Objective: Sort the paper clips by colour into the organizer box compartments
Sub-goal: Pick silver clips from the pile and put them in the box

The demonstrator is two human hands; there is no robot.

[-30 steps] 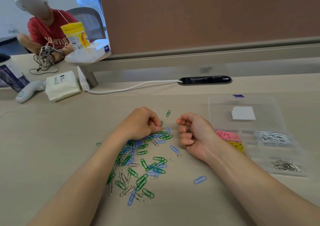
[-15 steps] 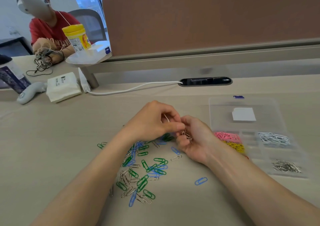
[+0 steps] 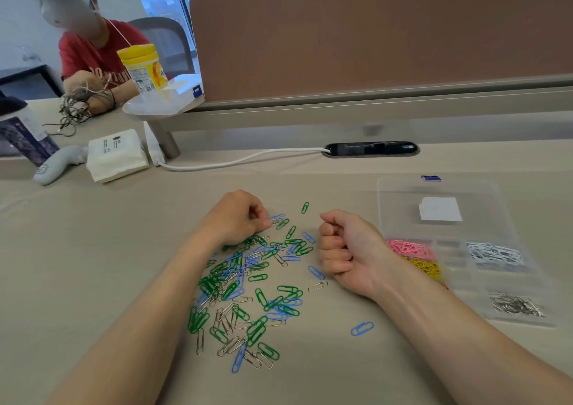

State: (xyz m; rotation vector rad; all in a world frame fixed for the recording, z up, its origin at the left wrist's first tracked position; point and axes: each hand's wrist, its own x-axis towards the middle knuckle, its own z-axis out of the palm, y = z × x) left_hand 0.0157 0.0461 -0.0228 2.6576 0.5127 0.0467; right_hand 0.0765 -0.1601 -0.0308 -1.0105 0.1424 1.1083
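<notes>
Left hand (image 3: 238, 218) moved back onto paper clips (image 3: 248, 283), right hand (image 3: 344, 249) beside.

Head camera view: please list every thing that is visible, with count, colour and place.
loose paper clips: many, green, blue and silver, heap at table centre
organizer box: one, clear, table right, lid open
pink clips: one heap, pink, box left compartment
yellow clips: one heap, yellow, just nearer than pink
white clips: one heap, white, box right compartment
silver clips: one heap, silver, nearest right compartment
canister: one, yellow, raised shelf far left
other person: one, red shirt, far left
left hand: one, fingertips at the heap's far edge
right hand: one, curled fist left of the box, glint inside suggests loose paper clips
</notes>
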